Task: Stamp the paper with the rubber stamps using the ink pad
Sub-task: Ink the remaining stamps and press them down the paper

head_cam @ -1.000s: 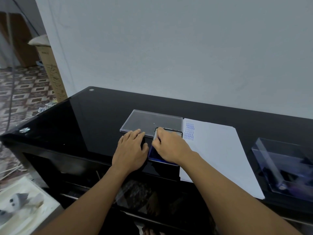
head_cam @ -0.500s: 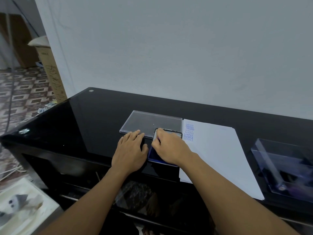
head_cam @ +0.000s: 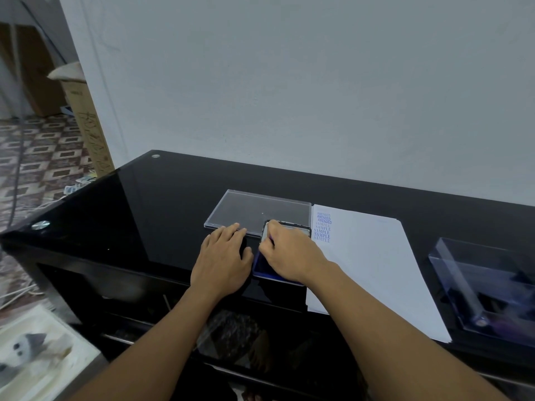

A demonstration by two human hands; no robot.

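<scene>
Several blue impressions (head_cam: 323, 227), reading AMENDED and SAMPLE, stand in 1 column at the far left corner of the paper (head_cam: 367, 270). The rest of the sheet is blank, so stamping is judged partly done. The paper lies on the worktop (head_cam: 144, 221), just right of the ink pad (head_cam: 262, 269). The right hand (head_cam: 289, 253) pinches a mostly hidden rubber stamp (head_cam: 264, 238) in curled fingers over the pad, probably inking. The left hand (head_cam: 223, 261) rests flat beside the pad, fingers straight and together, tips at the clear lid (head_cam: 257, 211)
</scene>
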